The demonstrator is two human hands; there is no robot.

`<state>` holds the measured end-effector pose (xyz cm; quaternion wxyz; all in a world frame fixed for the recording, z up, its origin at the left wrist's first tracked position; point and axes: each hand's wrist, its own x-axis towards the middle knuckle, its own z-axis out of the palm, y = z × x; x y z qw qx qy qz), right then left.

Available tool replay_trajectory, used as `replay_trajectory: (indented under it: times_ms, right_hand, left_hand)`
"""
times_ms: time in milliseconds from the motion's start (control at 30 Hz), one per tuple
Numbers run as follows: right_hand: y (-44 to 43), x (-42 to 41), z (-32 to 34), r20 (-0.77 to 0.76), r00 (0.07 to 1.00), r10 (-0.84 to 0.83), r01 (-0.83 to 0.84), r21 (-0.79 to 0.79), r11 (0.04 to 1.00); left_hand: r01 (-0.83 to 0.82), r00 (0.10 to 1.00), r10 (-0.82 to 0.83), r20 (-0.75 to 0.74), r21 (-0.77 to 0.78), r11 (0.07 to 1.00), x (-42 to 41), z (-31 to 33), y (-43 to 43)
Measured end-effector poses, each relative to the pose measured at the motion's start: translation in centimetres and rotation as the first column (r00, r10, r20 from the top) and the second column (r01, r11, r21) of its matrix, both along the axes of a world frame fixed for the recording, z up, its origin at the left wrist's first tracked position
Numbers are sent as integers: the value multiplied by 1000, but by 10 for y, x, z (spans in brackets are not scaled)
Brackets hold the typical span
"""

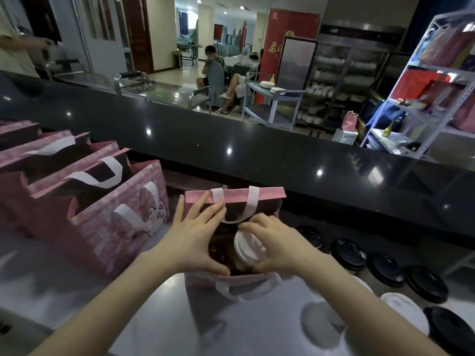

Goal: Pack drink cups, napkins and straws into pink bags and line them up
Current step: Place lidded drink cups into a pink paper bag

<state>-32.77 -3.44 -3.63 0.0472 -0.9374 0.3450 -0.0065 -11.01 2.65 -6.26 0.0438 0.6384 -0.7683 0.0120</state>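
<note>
Probably a drinks shop: service counter [257,155], lidded cups [385,269], stocked shelving [424,98].

The walls of the pink bag [267,197] and the right hand [277,242] are hiding most of the cup [250,249]; only its white lid and a strip of brown side are showing (whatever else is lying in the dark inside cannot be told). Toward the left end of the bench [257,330], the row of bags [108,235] is running off the picture. The black-lidded cups [426,283] at the right edge are being cut off, and the near surface is blurring.
</note>
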Motion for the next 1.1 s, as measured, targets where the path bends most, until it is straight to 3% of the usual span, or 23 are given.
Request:
replay_trajectory:
  times_ms: [167,267,433,767,1100]
  right_hand:
    - [12,-21,-26,-64,995,70,-71,-13,997]
    - [14,-25,-26,-116,993,28,-27,4,1000]
    - [8,6,-21,-84,996,9,-8,9,1000]
    - [-7,61,-59,-5,1000,-23,24,20,1000]
    - [-7,62,-77,-95,994,55,-55,3,999]
  left_hand:
    - [53,998,-52,21,-10,999,15,22,-8]
    - [73,997,-73,4,-6,997,18,21,-4]
    - [119,993,-118,19,-15,993,12,11,13]
    - [67,998,-67,22,-3,998,5,10,20]
    - [40,998,-44,50,63,997,9,15,16]
